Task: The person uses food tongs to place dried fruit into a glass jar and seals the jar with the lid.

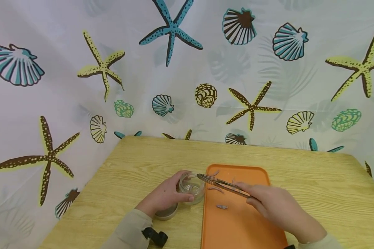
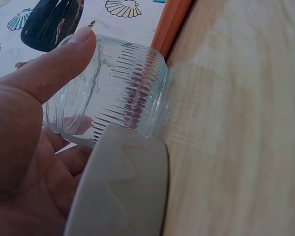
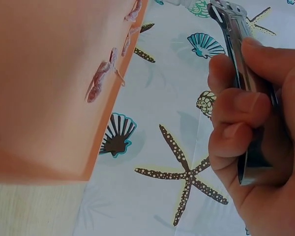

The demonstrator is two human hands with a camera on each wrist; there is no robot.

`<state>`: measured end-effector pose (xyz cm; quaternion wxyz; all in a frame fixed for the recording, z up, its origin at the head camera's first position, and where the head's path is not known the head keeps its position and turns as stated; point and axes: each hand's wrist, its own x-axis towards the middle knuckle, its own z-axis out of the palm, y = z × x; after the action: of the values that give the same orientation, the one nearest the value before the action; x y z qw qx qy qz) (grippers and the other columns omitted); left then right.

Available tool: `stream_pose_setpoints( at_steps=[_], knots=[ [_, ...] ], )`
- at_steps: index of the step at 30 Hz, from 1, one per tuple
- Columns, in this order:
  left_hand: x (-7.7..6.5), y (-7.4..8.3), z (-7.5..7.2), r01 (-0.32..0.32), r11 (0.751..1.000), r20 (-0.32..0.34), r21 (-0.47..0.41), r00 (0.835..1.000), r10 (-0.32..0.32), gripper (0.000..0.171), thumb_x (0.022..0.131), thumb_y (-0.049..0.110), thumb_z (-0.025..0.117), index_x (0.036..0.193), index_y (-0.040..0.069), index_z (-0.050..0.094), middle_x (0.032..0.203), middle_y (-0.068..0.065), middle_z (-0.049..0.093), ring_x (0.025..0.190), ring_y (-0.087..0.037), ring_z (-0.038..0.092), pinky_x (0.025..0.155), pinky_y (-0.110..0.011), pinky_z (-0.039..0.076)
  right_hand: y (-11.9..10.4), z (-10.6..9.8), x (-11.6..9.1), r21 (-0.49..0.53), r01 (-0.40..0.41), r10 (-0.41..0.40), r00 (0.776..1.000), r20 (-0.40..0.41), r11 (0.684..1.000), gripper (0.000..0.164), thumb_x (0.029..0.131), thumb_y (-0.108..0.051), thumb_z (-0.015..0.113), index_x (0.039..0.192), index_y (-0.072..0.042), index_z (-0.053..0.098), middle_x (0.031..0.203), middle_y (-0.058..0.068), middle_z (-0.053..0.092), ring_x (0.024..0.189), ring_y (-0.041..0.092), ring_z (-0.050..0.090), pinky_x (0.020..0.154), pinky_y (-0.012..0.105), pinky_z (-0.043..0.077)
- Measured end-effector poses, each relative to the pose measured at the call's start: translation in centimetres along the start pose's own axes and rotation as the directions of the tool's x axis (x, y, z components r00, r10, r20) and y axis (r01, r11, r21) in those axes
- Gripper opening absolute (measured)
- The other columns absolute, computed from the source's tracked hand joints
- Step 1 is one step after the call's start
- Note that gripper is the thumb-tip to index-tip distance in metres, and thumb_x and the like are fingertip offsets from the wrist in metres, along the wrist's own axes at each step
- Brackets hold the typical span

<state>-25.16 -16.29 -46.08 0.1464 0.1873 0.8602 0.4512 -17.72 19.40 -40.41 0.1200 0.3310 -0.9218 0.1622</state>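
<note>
A small clear glass jar [image 1: 191, 195] stands on the table beside the tray's left edge, and my left hand [image 1: 169, 193] grips it with thumb and fingers round its side. Through the ribbed glass [image 2: 137, 88] something reddish shows, inside or behind it. My right hand [image 1: 274, 205] holds metal tongs [image 1: 224, 185], their tips over the jar's rim. I cannot tell if anything is between the tips. On the orange tray [image 1: 237, 224] lie several small, thin purplish pieces, one greyish piece [image 1: 222, 206] nearer me and others by the far left. In the right wrist view, fingers wrap the tongs' handle [image 3: 258, 152].
A round grey lid [image 1: 167, 212] lies on the wood-grain table [image 1: 149, 155] under my left hand, close to the jar. Behind the table hangs a pale cloth [image 1: 187, 76] printed with shells and starfish. A dark strap device [image 1: 156, 237] sits on my left sleeve.
</note>
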Motion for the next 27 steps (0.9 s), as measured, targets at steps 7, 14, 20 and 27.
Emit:
stream_pose_setpoints(
  at_steps=[7, 14, 20, 27],
  knots=[
    [-0.1, 0.0, 0.1, 0.003, 1.000, 0.007, -0.022, 1.000, -0.003, 0.086, 0.086, 0.048, 0.081, 0.156, 0.027, 0.036, 0.152, -0.002, 0.046, 0.131, -0.025, 0.051, 0.103, -0.051, 0.043, -0.1, -0.1, 0.1, 0.041, -0.030, 0.027, 0.997, 0.076, 0.999, 0.063, 0.096, -0.025, 0.072, 0.153, -0.034, 0.046, 0.111, -0.009, 0.070, 0.064, -0.004, 0.048, 0.056, 0.024, 0.043],
    [-0.1, 0.2, 0.0, 0.012, 1.000, 0.006, -0.023, 1.000, -0.012, 0.087, 0.085, 0.047, 0.081, 0.156, 0.026, 0.036, 0.152, -0.003, 0.045, 0.122, -0.021, 0.056, 0.100, -0.050, 0.045, 0.2, -0.2, 0.0, 0.060, -0.077, 0.071, 0.993, 0.098, 0.995, 0.057, 0.098, -0.026, 0.069, 0.151, -0.031, 0.050, 0.100, -0.015, 0.066, 0.060, -0.002, 0.044, 0.055, 0.024, 0.040],
    [-0.2, 0.1, 0.0, 0.010, 1.000, -0.002, -0.014, 1.000, -0.010, 0.087, 0.084, 0.049, 0.082, 0.155, 0.027, 0.037, 0.150, -0.002, 0.047, 0.121, -0.021, 0.055, 0.101, -0.050, 0.044, 1.0, -0.4, 0.2, 0.040, -0.167, 0.161, 0.980, 0.115, 0.985, 0.058, 0.097, -0.024, 0.071, 0.151, -0.030, 0.050, 0.082, -0.021, 0.054, 0.060, -0.001, 0.044, 0.055, 0.025, 0.040],
    [-0.3, -0.1, -0.2, 0.011, 1.000, -0.004, -0.001, 1.000, -0.011, 0.085, 0.083, 0.052, 0.081, 0.154, 0.032, 0.038, 0.149, 0.000, 0.048, 0.128, -0.021, 0.051, 0.104, -0.051, 0.040, 2.8, 0.0, 0.5, 0.047, -0.234, 0.222, 0.958, 0.180, 0.971, 0.056, 0.098, -0.022, 0.070, 0.151, -0.026, 0.051, 0.083, -0.018, 0.057, 0.061, 0.001, 0.047, 0.057, 0.028, 0.041]
  ],
)
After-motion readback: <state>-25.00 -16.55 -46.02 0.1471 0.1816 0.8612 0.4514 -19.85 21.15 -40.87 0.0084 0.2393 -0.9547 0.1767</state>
